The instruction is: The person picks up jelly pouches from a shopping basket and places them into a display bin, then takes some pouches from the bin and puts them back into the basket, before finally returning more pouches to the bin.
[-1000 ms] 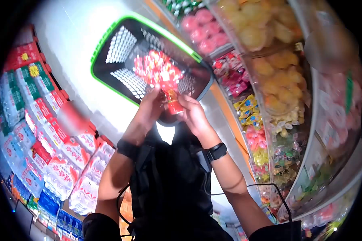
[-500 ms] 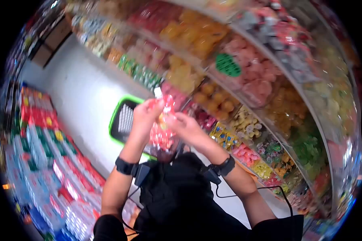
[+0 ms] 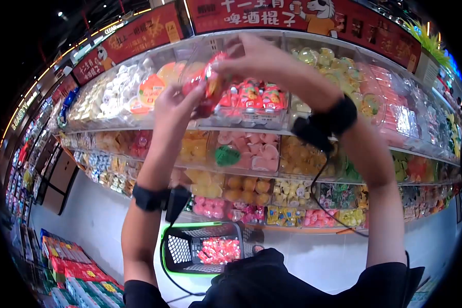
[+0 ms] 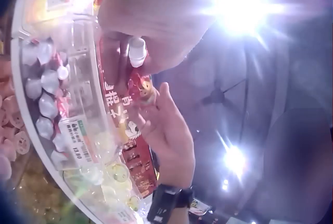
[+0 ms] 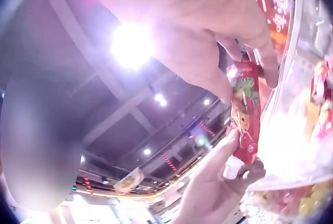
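Note:
Both hands hold one red spout pouch (image 3: 213,82) with a white cap, raised in front of the top row of candy bins. My left hand (image 3: 175,110) pinches its capped end; in the right wrist view the white cap (image 5: 233,168) points down between the left fingers. The right hand (image 3: 256,55) grips the opposite end, thumb and fingers around its edge. Printed pictures mark the pouch's front in the right wrist view. Behind the hands, a clear bin holds similar red pouches (image 3: 251,97).
Tiered shelves of clear bins (image 3: 246,151) full of wrapped sweets curve across the front. On the floor below stands a black basket with a green rim (image 3: 163,251), red packets (image 3: 218,250) inside. Stacked boxed goods (image 3: 72,256) line the lower left. Cables hang from both wrists.
The view has swung up from the basket and floor to the shelves. My hands, holding a red pouch throughout, have risen from over the basket to the upper bins.

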Demonstrator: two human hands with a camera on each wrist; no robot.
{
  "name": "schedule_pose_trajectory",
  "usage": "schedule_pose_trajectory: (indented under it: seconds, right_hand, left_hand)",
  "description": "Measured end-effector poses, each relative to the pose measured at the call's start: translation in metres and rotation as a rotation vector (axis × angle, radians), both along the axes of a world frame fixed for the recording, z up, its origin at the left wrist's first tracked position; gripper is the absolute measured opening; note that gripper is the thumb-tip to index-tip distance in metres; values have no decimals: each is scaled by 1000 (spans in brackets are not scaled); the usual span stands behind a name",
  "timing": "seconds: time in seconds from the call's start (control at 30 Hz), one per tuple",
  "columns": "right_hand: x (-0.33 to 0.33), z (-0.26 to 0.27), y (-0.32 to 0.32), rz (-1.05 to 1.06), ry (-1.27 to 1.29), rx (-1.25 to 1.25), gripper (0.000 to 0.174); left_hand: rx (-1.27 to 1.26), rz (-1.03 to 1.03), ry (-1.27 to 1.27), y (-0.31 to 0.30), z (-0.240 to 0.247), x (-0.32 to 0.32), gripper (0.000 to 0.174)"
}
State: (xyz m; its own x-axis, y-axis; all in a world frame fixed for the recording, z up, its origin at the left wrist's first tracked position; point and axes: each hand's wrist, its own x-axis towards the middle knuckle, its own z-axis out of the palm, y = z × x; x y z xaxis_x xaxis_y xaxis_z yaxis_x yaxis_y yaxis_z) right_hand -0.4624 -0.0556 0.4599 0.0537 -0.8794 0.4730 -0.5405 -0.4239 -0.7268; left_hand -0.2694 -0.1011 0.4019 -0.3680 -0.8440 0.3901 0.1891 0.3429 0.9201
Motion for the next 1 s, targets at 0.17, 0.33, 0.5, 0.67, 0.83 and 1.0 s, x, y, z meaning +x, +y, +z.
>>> schedule_pose_trajectory:
  seconds: [0.17,0.33,0.5,0.67,0.83,1.0]
  right_hand:
    - [-52,46,-81,-255,228,138,36]
    - [-107,25,-160,-132,1236,261,33]
    - [-77,-13,-146,-483,859,428,37]
    - [-77,-11,-128,-461,895,515,34]
    - [-72,-14,-126,-538,868,537,30]
    - [-82,-12,-136,-363,970,588,33]
  left_hand:
    - [8,-53,-213,-62,26,-75,36]
    - [-112,-18,-445,-141,-10,-123,34]
    - [-407,108,-781,-129,-17,-132,34]
    - [-360,4,-789,-133,-27,-130,21]
    - [-368,-43,-793,-151,-38,-134,23]
    - [-302,-71,-772,-152,-39,-126,36]
